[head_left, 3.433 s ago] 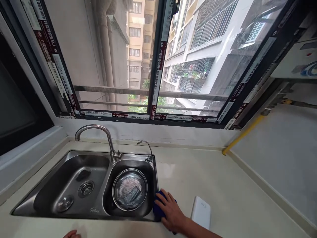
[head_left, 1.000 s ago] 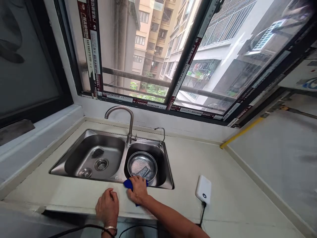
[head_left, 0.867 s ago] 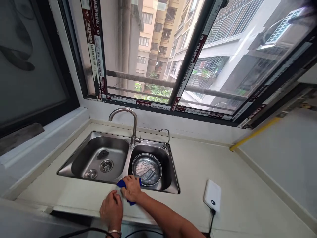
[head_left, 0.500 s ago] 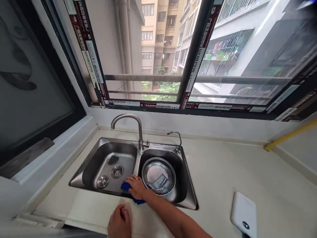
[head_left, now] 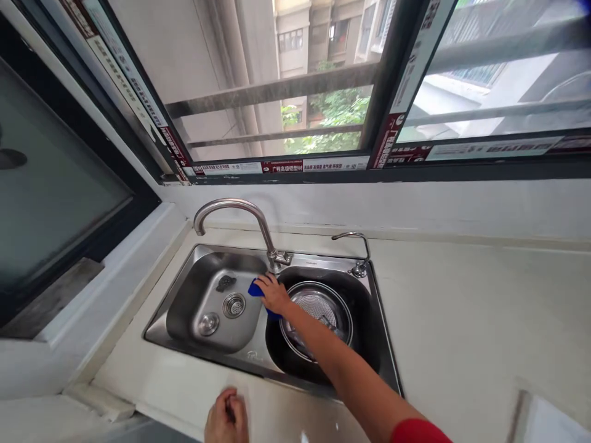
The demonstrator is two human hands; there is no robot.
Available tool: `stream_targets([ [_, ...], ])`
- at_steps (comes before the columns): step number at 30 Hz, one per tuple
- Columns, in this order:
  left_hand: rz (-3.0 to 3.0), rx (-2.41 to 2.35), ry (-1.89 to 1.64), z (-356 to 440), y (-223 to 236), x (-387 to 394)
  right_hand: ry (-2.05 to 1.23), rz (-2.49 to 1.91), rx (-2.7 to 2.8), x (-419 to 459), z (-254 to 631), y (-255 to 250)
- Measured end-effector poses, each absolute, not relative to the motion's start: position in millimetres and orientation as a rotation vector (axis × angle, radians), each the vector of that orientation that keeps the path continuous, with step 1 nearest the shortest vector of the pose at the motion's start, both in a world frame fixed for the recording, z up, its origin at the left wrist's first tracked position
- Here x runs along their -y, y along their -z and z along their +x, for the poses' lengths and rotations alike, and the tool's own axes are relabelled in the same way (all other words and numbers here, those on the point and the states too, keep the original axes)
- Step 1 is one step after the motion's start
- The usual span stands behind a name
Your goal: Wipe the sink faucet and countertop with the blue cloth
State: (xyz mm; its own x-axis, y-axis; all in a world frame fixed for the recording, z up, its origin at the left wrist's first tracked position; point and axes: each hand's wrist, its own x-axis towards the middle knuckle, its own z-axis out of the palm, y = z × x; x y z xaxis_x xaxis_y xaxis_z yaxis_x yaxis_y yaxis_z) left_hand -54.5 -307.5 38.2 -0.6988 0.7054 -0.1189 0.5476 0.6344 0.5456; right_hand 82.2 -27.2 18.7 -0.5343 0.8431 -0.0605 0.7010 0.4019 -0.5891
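My right hand [head_left: 273, 294] is closed over a blue cloth [head_left: 257, 288], pressing it on the divider between the two sink basins, near the faucet base. Part of the cloth hangs out below the palm. My left hand [head_left: 226, 418] rests by the counter's front edge, its fingers curled in with nothing visible in them. The steel double sink [head_left: 203, 347] lies below. In its right basin sits a round metal strainer bowl [head_left: 344, 314], partly covered by my right forearm; a grey patterned item inside it is mostly hidden.
A curved faucet [head_left: 235, 203] rises behind the divider, and a small thin tap [head_left: 357, 269] stands at the back right corner. In the left basin are a drain [head_left: 234, 305], a round strainer plug [head_left: 209, 323] and a dark scrap [head_left: 226, 283]. A blurred white device [head_left: 554, 421] lies at lower right.
My right hand has moved the blue cloth from the sink's front rim back along the divider toward the faucet. The view has tilted down and come closer. My left hand stays curled at the front.
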Motion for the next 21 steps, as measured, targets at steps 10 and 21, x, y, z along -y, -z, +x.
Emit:
stream_targets([
  [10,0.990,-2.519,-0.731,-59,-37,305,-0.922,-1.321,2.370,39,86,-20],
  [21,0.980,-2.454,-0.553,-56,-61,297,-1.153,-0.941,2.363,164,86,-4],
])
